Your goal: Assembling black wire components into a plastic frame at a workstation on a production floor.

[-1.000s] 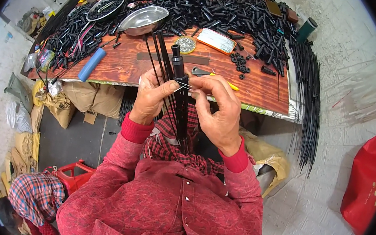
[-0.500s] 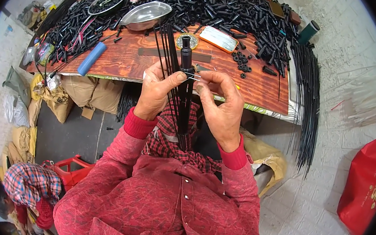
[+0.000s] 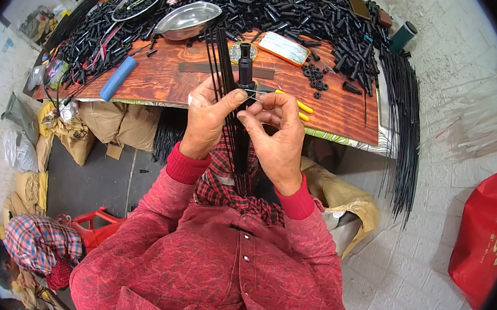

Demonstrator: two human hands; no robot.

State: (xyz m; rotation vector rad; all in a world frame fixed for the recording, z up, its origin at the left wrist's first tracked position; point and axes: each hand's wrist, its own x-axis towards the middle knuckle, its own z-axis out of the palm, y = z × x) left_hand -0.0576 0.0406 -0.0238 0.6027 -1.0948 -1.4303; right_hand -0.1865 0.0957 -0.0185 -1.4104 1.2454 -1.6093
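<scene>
My left hand (image 3: 207, 118) is closed around a bundle of thin black rods (image 3: 238, 154) that look like umbrella ribs. It also steadies an upright black plastic tube fitting (image 3: 245, 66), wider at its lower end, with the thumb near that end. Thin silver wire (image 3: 254, 91) crosses the fitting there, its loose ends sticking out to the right. My right hand (image 3: 277, 137) pinches at the wire with thumb and forefinger, close to the left thumb; the exact grip is partly hidden. Yellow-handled pliers (image 3: 304, 108) lie on the table just beyond my right hand.
On the wooden table (image 3: 347, 120) are a heap of black tube fittings (image 3: 286, 9), a metal bowl (image 3: 188, 19), a tray of wires (image 3: 284, 48), a round dish (image 3: 243, 53), small black rings (image 3: 314, 80) and a blue cylinder (image 3: 118, 78). Another person (image 3: 42, 243) bends at lower left.
My right hand has moved left and in toward the fitting, uncovering the pliers' yellow handles. The wire ends have shifted in angle. My left hand keeps its hold.
</scene>
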